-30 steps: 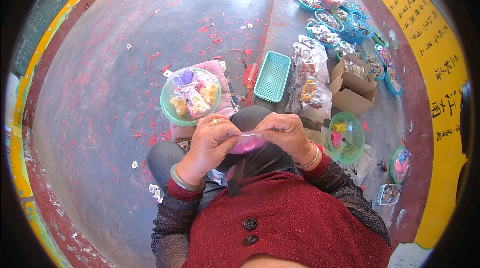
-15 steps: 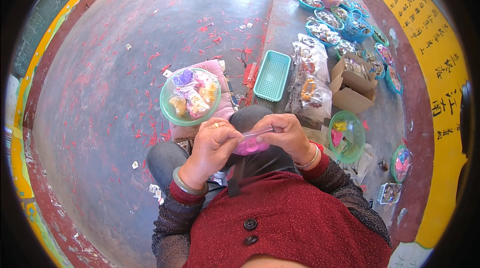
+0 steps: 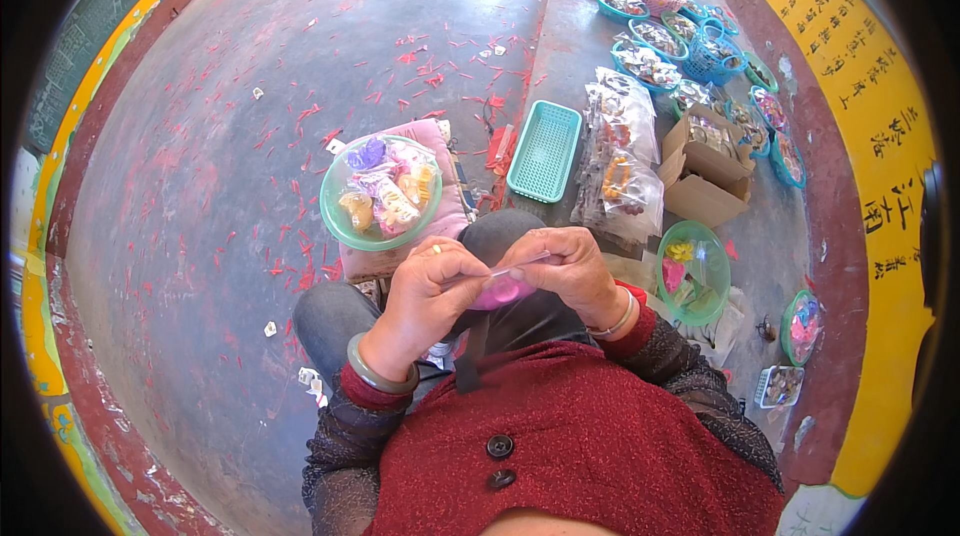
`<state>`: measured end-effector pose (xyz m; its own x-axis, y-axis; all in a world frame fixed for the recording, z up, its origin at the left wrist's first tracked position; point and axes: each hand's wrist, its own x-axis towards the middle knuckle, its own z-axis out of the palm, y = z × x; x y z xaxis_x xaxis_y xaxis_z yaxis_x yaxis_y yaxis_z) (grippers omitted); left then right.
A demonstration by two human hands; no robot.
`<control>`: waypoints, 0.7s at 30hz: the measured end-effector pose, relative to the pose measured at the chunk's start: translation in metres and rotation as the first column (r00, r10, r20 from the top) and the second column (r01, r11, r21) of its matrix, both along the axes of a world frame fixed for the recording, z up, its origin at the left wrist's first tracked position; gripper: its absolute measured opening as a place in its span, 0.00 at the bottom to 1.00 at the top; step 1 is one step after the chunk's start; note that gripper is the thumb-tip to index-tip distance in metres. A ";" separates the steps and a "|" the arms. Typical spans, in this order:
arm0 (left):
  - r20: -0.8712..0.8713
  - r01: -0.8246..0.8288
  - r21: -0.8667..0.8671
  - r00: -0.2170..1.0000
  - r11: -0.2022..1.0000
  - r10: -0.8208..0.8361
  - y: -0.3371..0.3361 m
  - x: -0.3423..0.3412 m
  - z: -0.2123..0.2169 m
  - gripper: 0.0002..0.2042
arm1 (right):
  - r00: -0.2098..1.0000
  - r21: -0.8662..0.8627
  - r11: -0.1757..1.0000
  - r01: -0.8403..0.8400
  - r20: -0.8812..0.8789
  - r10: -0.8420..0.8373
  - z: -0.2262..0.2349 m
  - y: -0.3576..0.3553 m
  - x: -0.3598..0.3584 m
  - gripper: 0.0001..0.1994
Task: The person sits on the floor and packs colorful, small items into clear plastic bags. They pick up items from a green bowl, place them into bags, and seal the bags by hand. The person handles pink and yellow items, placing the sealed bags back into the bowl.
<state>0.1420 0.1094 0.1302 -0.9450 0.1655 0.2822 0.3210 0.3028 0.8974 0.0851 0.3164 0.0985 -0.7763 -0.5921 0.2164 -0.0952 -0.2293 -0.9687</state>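
Above my lap, both hands pinch the top edge of a small clear plastic bag [image 3: 503,293] with something bright pink inside. My left hand [image 3: 436,281], with a ring and a bangle at the wrist, grips the bag's left corner. My right hand [image 3: 568,271] has thumb and fingers closed on its right end. What the pink contents are I cannot make out. Just beyond my left hand, a round green bowl [image 3: 333,221] full of bagged purple, yellow and pink pieces sits on a pink cushioned seat [image 3: 447,181].
A teal rectangular basket [image 3: 545,151] lies ahead, beside a pile of filled clear bags [image 3: 620,166]. An open cardboard box [image 3: 700,198] and a green bowl [image 3: 708,301] with a few colourful pieces are to the right. Several filled baskets [image 3: 655,66] line the far right. Red scraps litter the floor.
The bag's top edge has tilted and folded down, so its clear strip looks narrower and less of the pink shows. Both hands keep their pinch, barely shifting.
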 end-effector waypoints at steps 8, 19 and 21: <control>-0.020 0.029 -0.009 0.999 1.000 -0.029 -0.004 -0.001 -0.004 0.05 | 1.000 -0.008 1.000 -0.015 0.020 0.015 0.002 -0.004 0.001 0.05; -0.004 0.014 -0.025 1.000 1.000 -0.014 0.001 0.000 -0.002 0.04 | 0.993 -0.012 0.999 -0.041 0.110 0.043 0.000 -0.005 0.001 0.04; 0.017 0.003 -0.013 1.000 1.000 -0.003 0.001 0.001 -0.002 0.04 | 0.994 -0.012 0.999 -0.036 0.099 0.037 -0.001 -0.005 0.001 0.03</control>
